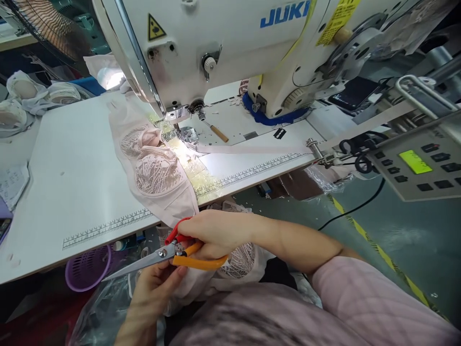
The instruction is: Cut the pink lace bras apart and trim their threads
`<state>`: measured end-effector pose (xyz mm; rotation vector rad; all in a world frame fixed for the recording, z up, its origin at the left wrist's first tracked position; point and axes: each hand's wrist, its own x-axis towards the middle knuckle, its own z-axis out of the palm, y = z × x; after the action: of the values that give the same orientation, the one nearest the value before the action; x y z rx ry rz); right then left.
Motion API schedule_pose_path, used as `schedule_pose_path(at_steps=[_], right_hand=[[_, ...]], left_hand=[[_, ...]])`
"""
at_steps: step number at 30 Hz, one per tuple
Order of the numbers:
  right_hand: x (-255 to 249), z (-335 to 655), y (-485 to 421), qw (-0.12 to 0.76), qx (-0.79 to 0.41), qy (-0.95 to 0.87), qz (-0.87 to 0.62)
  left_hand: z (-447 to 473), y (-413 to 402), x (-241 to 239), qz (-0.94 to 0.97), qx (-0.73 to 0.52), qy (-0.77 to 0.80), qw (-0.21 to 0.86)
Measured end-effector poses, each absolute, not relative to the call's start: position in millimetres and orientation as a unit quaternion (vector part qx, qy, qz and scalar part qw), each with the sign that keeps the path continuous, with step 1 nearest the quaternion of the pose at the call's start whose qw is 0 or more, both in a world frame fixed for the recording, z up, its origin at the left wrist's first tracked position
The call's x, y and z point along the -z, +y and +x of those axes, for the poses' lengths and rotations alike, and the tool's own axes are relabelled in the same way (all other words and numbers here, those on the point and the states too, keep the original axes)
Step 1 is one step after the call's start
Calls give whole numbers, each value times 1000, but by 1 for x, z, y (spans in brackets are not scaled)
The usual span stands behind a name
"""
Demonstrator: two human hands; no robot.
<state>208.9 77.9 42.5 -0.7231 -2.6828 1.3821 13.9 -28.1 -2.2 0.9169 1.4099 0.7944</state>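
Wears a pale pink shirt (pixel 223 317), nearest the camera and below the fingers, with a sleeve (pixel 367 293) well to their right. Grips scissors (pixel 140 262) by the red and orange handles in the right hand (pixel 209 235), fingers curled around. Points the blades leftward and slightly down, seemingly together, across the top of the left hand (pixel 154 288). Bends left thumb and fingertips close together just under the pivot; cannot tell, with the scissors in the way, about any cloth pinched there. Has a lace garment (pixel 158 173) beyond the right fingers, spread on the tabletop (pixel 75 158) toward the sewing machine (pixel 234 53), with a near edge reaching past the table's front beside the knuckles. Has a second lace piece (pixel 241 262) in the lap, right of the left fingers and beneath the right wrist.

To cut cleanly, keep left fingertips off the blade line, a likely risk so near the pivot. Hold cloth taut, with short, controlled closures. Check under the blades for stray folds, probably easy to nick. Avoid dragging the near edge with the right knuckles.
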Motion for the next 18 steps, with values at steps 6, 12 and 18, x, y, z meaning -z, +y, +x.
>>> schedule_pose_path(at_steps=[6,12,18], right_hand=[[-42,206,78,15,-440,-867,-233],[-42,205,79,9,-433,-872,-228],[-41,204,78,20,-436,-869,-234]], left_hand=[[15,-29,1,360,-357,621,598],[22,-30,-5,336,-371,648,574],[24,-30,-5,323,-385,654,566]])
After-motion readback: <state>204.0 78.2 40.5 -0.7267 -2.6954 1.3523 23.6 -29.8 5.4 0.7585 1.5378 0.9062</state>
